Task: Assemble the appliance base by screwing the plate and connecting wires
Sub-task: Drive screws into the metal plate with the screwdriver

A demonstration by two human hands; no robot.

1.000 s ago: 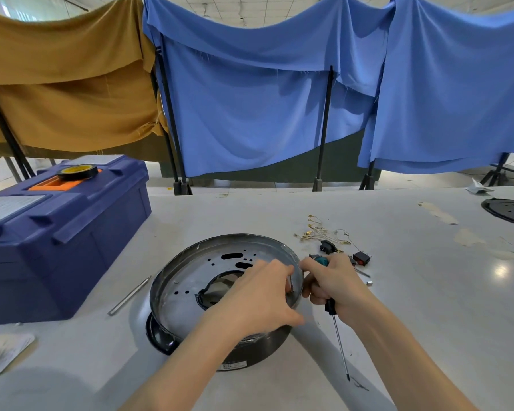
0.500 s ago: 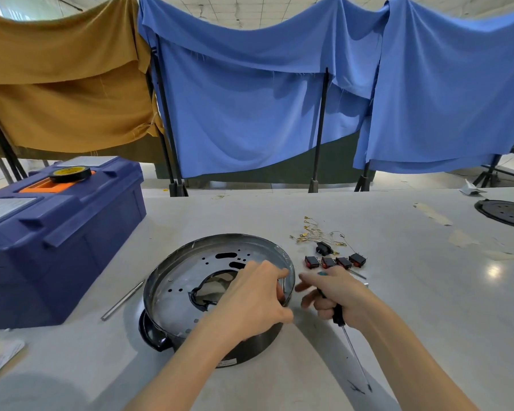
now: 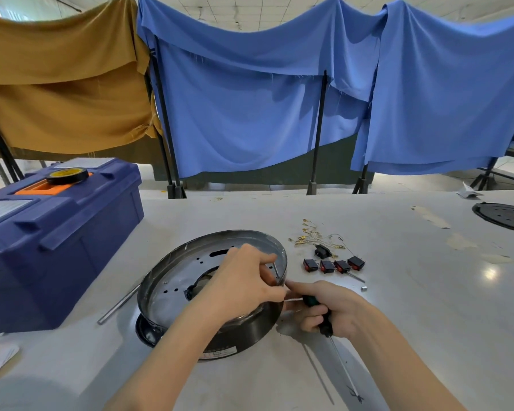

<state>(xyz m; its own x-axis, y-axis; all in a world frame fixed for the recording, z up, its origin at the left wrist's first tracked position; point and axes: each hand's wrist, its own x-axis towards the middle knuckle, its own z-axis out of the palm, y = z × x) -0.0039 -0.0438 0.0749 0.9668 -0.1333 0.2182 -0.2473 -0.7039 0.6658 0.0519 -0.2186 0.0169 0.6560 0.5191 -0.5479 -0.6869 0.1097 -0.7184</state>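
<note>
The right hand (image 3: pixel 333 311) has slid in from beside the switches toward the base, and its forefinger is now reaching across to meet the left thumb. The four red-and-black switches (image 3: pixel 333 265) are lying fully uncovered beyond it. The left hand (image 3: pixel 244 280) is staying on the near right of the appliance base (image 3: pixel 244 339), fingers curled inside the rim and thumb outside, pinching it. Whether a screw is sitting between those fingertips I cannot tell; it's too small. The right hand is wrapping its lower fingers round the screwdriver (image 3: pixel 324 321), with the shaft trailing back toward the person and the tip down near the table (image 3: pixel 428 321). The base is sitting mid-table, propped on something dark showing under its near left edge, so it's tilting. The perforated plate (image 3: pixel 172 280) is lying inside it.

Here's where it's getting risky. That tilt is leaving the base ready to rock, so a hard press on the rim could be tipping or skating it. If a screw is passing between the hands, it is crossing right at the rim and could be dropping through the plate's big central cut-out. The screwdriver is pointing the wrong way for driving, so it is needing a flip in an already busy hand. A fumble there could be sweeping the switches or the wires (image 3: pixel 315 237) just behind them.
</note>
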